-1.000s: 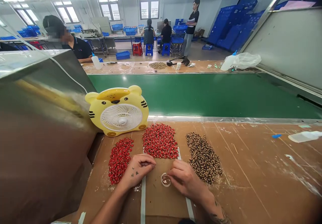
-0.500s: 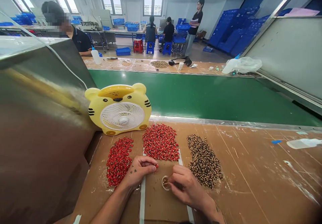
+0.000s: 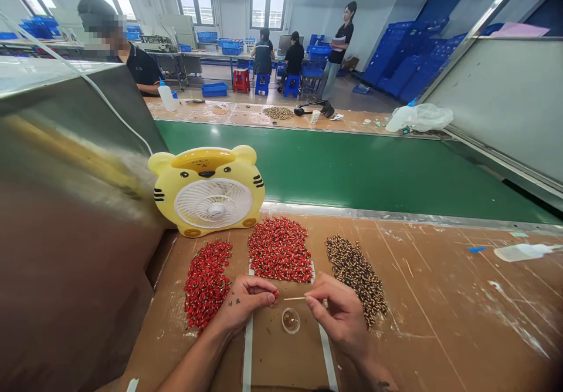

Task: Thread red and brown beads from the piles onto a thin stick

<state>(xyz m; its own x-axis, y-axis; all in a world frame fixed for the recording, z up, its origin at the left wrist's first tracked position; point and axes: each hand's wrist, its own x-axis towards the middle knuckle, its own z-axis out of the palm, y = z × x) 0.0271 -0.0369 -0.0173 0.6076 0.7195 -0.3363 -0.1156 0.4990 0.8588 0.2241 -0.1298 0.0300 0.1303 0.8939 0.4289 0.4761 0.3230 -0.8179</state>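
In the head view, the left hand (image 3: 248,301) is over the brown worktop (image 3: 440,333), its thumb and forefinger pinched together on a small red piece (image 3: 275,296) that peeks out at the fingertips. The other fingers of that hand curl in behind the pinch. The right hand (image 3: 341,310) has its thumb and forefinger closed on one end of a thin pale stick (image 3: 294,298), which lies nearly level and points at the red piece, with a small gap between the two. Below the stick, between the hands, a small round clear dish (image 3: 291,320) sits on the board, touched by neither hand; what is inside it is hard to make out. Pale tape strips (image 3: 247,357) run along both sides of this work area. Just beyond the hands lies a middle heap of red pieces (image 3: 280,250), with a second red heap (image 3: 206,289) beside the left hand and a heap of black-and-tan pieces (image 3: 358,277) beside the right. A yellow animal-faced fan (image 3: 246,172) stands behind the red heaps, in front of a green belt (image 3: 352,169). Well off to the right, a white bottle (image 3: 519,252) lies on its side near a blue scrap (image 3: 477,250)
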